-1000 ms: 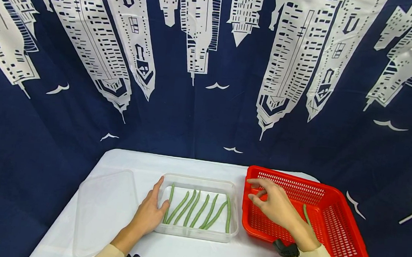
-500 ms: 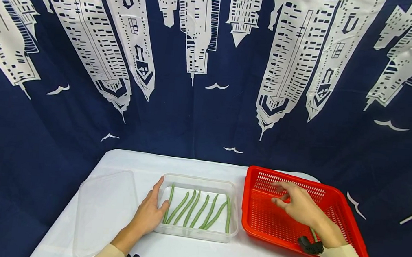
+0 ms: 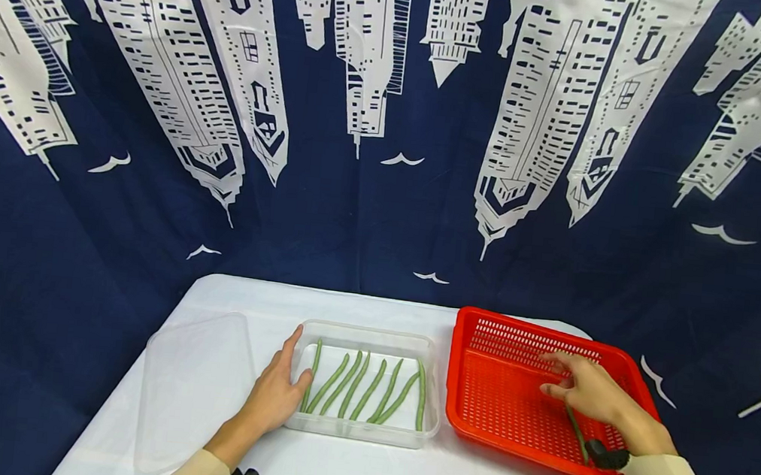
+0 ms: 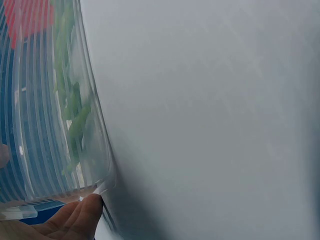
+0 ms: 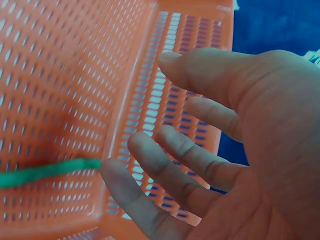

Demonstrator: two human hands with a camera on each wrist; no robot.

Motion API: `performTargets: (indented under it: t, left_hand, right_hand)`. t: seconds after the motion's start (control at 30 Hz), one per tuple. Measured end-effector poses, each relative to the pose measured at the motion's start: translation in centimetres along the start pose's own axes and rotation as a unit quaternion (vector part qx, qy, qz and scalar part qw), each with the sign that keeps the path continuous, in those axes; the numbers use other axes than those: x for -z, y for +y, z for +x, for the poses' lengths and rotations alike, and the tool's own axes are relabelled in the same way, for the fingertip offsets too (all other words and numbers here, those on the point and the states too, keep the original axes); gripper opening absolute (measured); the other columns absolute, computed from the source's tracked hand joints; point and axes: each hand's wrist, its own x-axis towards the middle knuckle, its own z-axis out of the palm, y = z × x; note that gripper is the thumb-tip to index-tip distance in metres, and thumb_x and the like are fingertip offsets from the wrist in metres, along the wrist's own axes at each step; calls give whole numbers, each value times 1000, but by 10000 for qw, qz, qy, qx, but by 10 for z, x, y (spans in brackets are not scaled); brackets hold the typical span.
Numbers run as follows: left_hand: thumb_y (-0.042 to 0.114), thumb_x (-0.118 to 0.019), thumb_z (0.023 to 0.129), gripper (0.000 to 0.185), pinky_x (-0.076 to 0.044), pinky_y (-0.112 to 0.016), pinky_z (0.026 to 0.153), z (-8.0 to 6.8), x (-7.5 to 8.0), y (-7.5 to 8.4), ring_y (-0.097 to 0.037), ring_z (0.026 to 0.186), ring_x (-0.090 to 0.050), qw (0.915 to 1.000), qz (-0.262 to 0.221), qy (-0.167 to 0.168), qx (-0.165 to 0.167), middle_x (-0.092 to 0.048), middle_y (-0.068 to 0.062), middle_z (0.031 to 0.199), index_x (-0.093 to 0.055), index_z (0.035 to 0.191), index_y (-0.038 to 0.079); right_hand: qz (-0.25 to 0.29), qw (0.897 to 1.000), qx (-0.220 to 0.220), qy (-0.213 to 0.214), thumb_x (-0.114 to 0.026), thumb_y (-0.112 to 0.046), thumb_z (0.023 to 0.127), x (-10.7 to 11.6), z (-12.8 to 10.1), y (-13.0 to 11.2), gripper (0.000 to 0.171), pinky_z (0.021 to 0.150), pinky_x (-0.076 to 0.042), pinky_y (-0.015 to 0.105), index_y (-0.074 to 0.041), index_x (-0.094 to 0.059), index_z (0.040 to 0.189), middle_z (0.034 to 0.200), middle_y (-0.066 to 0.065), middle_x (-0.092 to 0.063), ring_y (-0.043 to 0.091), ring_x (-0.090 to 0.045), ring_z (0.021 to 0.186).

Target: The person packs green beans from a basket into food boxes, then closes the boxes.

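My left hand (image 3: 274, 393) rests against the left side of a clear plastic container (image 3: 363, 434), thumb at its rim and fingers extended along the outside. In the left wrist view, the fingertips (image 4: 91, 204) touch the container's lower corner. Several green beans (image 3: 372, 392) lie side by side inside. Over a red plastic basket (image 3: 490, 387), my right hand (image 3: 594, 396) holds nothing, its fingers spread and loosely bent. One green bean (image 3: 577, 434) lies on the basket floor, partly below the right wrist. The right wrist view shows this bean (image 5: 50, 171) by the fingertips.
A clear flat lid (image 3: 193, 395) lies on the white table (image 3: 333, 471), left of the container. Behind the table hangs a dark blue cloth (image 3: 326, 240) with a white city print. The basket extends over the table's right part.
My right hand has moved rightward across the basket, from its left rim to above its right half, with nothing in its fingers. The left hand stays still at the container.
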Motion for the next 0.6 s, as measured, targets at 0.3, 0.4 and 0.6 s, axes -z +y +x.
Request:
performTargets:
  t: [0.3,0.4,0.6]
  left_hand:
    - [23,-65,115,84,-49,-79,125,0,0,-1,-59,156,-58,10000,-53,-16,9,-58,-33,169,-23,187,26]
    - [23,-65,115,84,-49,-79,125,-1,0,-1,-60,156,-58,10000,-66,-17,28,-57,-33,169,-23,187,26]
    - [24,-65,114,84,-49,-79,125,-1,0,0,-60,157,-58,10000,-51,-25,37,-56,-33,171,-23,188,26]
  right_hand:
    - [147,9984,-192,-519,-99,-15,91,0,0,27,73,82,-64,31,10,-66,152,124,24,-81,25,-77,99]
    - [257,9973,-290,-622,-99,-14,91,-2,0,33,74,86,-67,38,12,-65,151,128,31,-80,37,-80,109]
    - [249,9959,-474,-736,-100,-15,89,-9,-1,46,74,93,-67,59,13,-65,148,119,31,-78,40,-75,107]
